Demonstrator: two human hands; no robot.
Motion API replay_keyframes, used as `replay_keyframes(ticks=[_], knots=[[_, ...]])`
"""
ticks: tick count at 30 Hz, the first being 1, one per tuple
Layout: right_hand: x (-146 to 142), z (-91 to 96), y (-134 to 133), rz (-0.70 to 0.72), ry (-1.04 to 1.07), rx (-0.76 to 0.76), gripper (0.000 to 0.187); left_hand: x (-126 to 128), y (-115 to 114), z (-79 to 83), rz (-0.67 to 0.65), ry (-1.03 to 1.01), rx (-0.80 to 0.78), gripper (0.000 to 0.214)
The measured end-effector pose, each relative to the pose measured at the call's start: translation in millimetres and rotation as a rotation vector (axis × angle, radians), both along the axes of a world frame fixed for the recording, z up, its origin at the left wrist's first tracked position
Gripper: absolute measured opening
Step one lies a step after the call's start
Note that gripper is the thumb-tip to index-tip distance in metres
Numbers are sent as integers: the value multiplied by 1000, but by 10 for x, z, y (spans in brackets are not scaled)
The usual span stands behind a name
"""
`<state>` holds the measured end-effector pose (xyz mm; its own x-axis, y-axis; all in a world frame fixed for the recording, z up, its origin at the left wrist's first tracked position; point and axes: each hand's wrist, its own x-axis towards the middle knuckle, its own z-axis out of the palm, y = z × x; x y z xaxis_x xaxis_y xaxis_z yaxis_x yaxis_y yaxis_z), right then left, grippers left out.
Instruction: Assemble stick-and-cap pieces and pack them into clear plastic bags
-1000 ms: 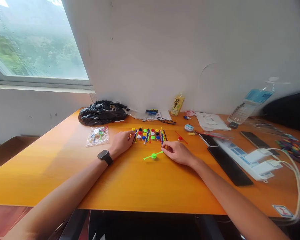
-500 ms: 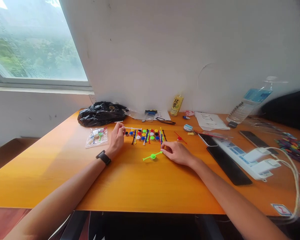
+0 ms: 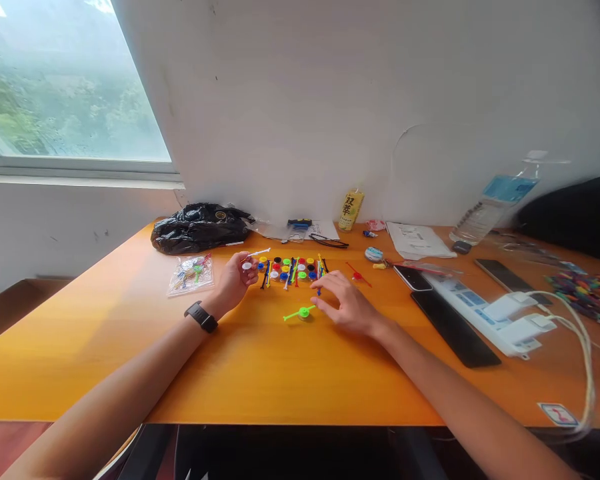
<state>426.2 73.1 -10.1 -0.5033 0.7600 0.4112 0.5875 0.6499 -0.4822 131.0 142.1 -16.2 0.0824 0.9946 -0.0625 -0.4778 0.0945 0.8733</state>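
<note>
In the head view my left hand (image 3: 236, 281) has its fingers closed on a white plastic arrow (image 3: 261, 253), its tip pointing right. A white round piece (image 3: 247, 265) shows against the same fingers; whether it is joined to the arrow I cannot tell. My right hand (image 3: 349, 301) hovers with thumb and fingers apart, just right of a lime-green arrow spinner (image 3: 305, 313) lying on the table. A blue arrow end (image 3: 319, 291) shows beside its fingertips. Behind both hands, coloured round pieces (image 3: 285, 269) and thin arrows lie in rows.
Left of my left hand lies a clear bag of parts (image 3: 192, 275), with a black plastic bag (image 3: 200, 228) behind. A red arrow spinner (image 3: 357, 275) sits right of the rows. Further right are a black phone-like slab (image 3: 455, 330), a power strip (image 3: 473, 310) and a water bottle (image 3: 497, 207).
My right hand's fingers have come off the green spinner's tip and spread. My left hand has turned, tilting the white arrow upward and bringing the white round piece into view.
</note>
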Motion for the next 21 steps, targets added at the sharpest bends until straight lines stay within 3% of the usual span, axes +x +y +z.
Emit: replay_keyframes(ticks=[3,7,11,16,21], knots=[[-115,38,-119,163,-19,-39,29,23,-21,-39,-45,50,17,28],[-176,34,-193,206,-96,-91,9,65,-96,-76,-86,150,65,33],[-31,34,-83,99,-196,-52,9,153,-258,-29,-178,309,169,40],[245,55,110,-134,-390,60,15,306,-469,40,-307,399,245,45],[419,47,182,-323,-566,98,23,349,-531,52,-391,571,357,44]])
